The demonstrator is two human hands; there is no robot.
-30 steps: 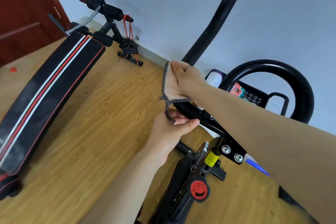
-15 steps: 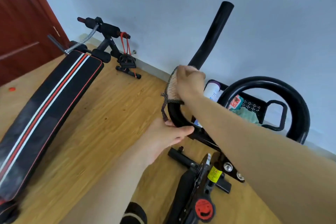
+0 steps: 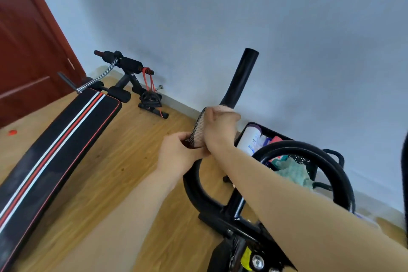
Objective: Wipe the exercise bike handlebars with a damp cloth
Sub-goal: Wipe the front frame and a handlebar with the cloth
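The exercise bike's black left handlebar rises straight up in the middle of the view. Its curved lower part bends down to the bike's stem. My right hand is wrapped around the bar with a pink mesh cloth under its palm. My left hand sits just below it, gripping the bar and pinching the cloth's hanging lower edge. The right handlebar loop curves behind my right forearm.
A black sit-up bench with red and white stripes lies on the wooden floor at left. A black basket with a white bottle and a green rag stands by the wall. A dark red door is far left.
My right hand with the cloth has slid up the handlebar. My left hand has followed upward and now touches the cloth's lower edge. The camera has tilted up.
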